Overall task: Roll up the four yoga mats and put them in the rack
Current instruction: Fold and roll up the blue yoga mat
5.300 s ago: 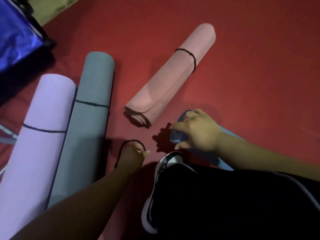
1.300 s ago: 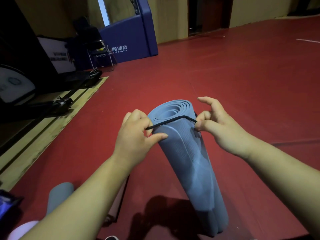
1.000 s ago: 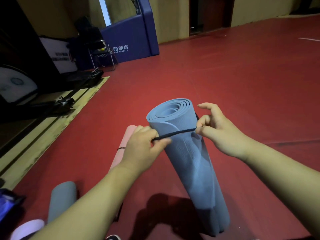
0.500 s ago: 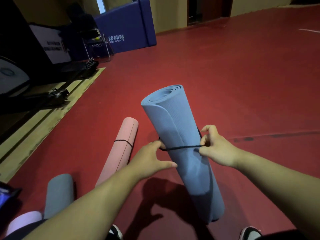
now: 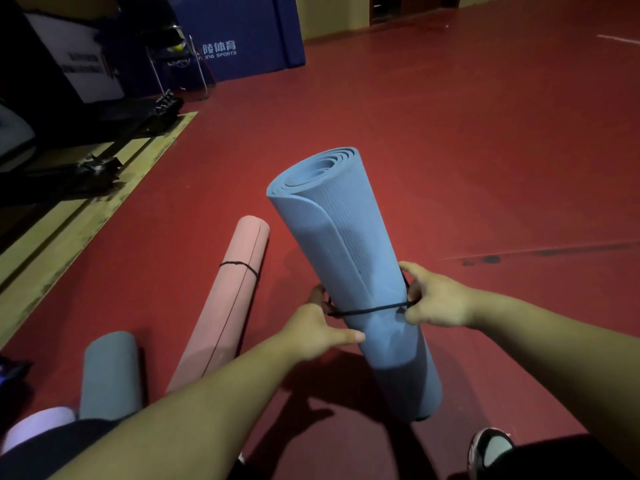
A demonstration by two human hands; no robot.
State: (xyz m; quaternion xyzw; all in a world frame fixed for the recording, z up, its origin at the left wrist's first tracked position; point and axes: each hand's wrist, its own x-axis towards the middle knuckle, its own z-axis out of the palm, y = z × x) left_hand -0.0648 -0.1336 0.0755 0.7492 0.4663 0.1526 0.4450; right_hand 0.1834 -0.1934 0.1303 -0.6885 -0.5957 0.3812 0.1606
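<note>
- A rolled blue mat (image 5: 346,271) is held upright in the centre of the frame, its lower end on the red floor (image 5: 485,150) and its spiral top tilted towards the upper left.
- A black band (image 5: 374,309) is stretched round the mat below its middle.
- The band is pinched at the mat's left side by the curled fingers of the left hand (image 5: 311,332), with the thumb laid straight against the mat.
- At the right side the band is pinched by the right hand (image 5: 436,301), whose fingers are bent round it.
- A rolled pink mat (image 5: 228,306), tied with its own dark band, is seen lying on the floor just left of the blue one.
- A grey mat (image 5: 110,375) and a lilac mat (image 5: 38,424) are seen rolled in the lower left corner.
- A shoe (image 5: 490,445) is seen at the lower right.
- A strip of wooden flooring (image 5: 86,209) runs along the left edge.
- At the upper left, a blue pad (image 5: 242,36) is printed with Chinese characters and "SPORTS" in white; a metal chair (image 5: 180,64) stands before it, and the print on a white sign (image 5: 86,67) beside it cannot be read.
</note>
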